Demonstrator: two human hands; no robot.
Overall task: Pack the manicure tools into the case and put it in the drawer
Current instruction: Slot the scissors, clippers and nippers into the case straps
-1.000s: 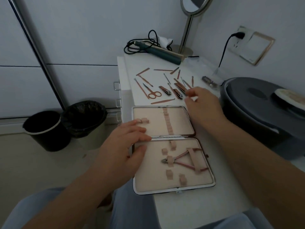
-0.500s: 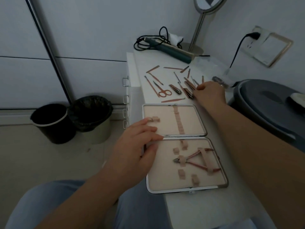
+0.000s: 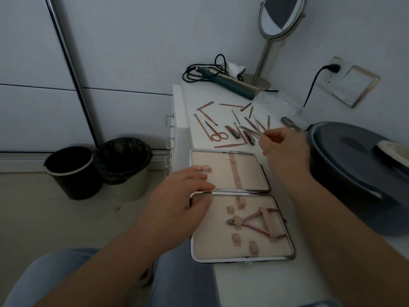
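— Two hands, what are they doing?

— My right hand [image 3: 285,149] pinches a thin shiny metal tool [image 3: 251,130] just above the white table [image 3: 254,282]. My left hand [image 3: 177,204] lies flat, fingers together, on the left edge of the open case [image 3: 287,229].

— What's inside it?

— Soft pink lining, little loops, and pointy nippers [image 3: 254,222] strapped in the near half.

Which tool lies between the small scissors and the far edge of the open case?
In the head view, one long rose-coloured stick lies alone between the scissors and the case.
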